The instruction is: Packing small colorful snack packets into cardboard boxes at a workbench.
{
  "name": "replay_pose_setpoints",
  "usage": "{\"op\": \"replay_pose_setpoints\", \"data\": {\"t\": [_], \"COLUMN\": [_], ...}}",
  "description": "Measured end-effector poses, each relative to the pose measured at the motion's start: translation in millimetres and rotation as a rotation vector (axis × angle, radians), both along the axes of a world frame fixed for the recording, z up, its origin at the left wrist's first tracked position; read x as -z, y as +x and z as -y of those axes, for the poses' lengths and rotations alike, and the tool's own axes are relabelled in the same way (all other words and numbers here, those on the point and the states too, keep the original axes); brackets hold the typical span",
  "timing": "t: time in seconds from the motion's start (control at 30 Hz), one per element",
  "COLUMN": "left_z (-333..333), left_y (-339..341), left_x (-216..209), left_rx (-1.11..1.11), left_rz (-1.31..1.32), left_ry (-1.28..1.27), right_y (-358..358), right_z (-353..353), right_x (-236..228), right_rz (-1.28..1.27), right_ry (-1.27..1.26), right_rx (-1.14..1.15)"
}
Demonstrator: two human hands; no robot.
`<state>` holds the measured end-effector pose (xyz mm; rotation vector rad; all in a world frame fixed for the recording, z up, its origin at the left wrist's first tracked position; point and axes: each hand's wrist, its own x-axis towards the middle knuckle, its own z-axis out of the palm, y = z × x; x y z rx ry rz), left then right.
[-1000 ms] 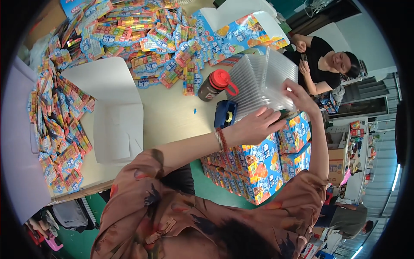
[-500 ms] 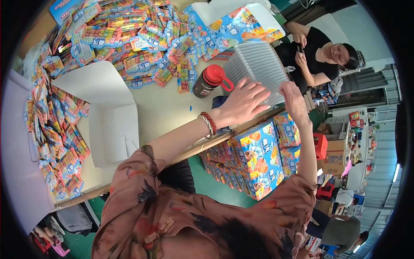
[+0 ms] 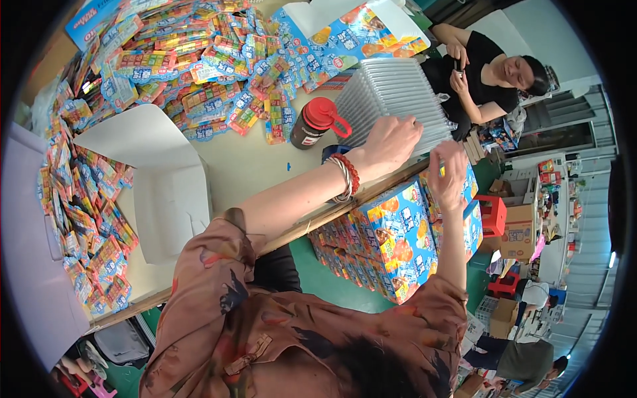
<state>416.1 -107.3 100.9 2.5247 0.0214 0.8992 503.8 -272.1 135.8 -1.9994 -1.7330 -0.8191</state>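
A tall nested stack of clear plastic trays (image 3: 391,86) stands on the table at the right. My left hand (image 3: 391,144), with a red and white bracelet at its wrist, is at the near side of the stack. Its fingers are curled in; whatever they may hold is hidden. To its right my right hand (image 3: 449,174) is raised by the stack's near right corner, fingers loosely bent and apart, with nothing visible in them. A dark bottle with a red lid (image 3: 318,123) stands left of the stack.
Colourful candy packs (image 3: 199,73) lie heaped across the far and left table. An unfolded white box (image 3: 169,192) stands at the left. Blue printed cartons (image 3: 391,242) are stacked below the table edge. Across from me sits a person in black (image 3: 491,73).
My left hand has gone from spread fingers to curled ones and shifted slightly right. My right hand has dropped a little, away from the trays. The view has shifted slightly.
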Motion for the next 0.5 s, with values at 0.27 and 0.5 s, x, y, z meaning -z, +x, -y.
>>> {"op": "replay_pose_setpoints", "data": {"t": [0.27,0.5], "left_z": [-12.7,-2.0], "left_y": [-3.5,-4.8], "left_x": [-27.3,-21.3], "left_rx": [0.139,0.109], "left_rz": [-0.048,-0.08], "left_ry": [0.092,0.165], "right_y": [13.3,17.1], "right_z": [1.3,2.7], "right_x": [15.4,20.9], "right_rz": [-0.101,-0.153], "right_ry": [-0.057,-0.087], "right_rx": [0.113,0.093]}}
